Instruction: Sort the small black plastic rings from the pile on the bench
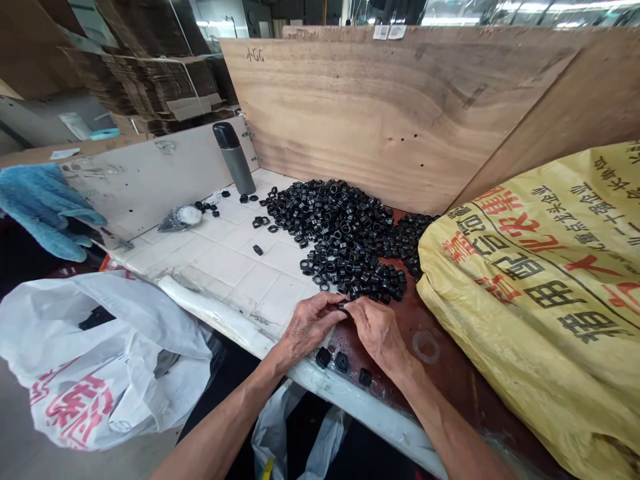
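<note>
My left hand point(311, 325) and my right hand point(376, 329) meet at the near side of the work surface, fingertips pinched together. Between them is a small black plastic part point(343, 306), mostly covered by the fingers. Just beyond lies a big heap of small black plastic rings point(340, 227). Three black plastic pieces sit near the front edge below my hands: one on the left point(323, 357), one in the middle point(342, 362) and one on the right point(365, 377).
A yellow woven sack point(540, 293) leans in from the right. Wooden boards point(380, 113) wall the back. At the left stand a grey flask point(235, 160), a small plastic bag point(181, 218), a blue towel point(47, 207) and a white plastic bag point(115, 360) hanging below the edge.
</note>
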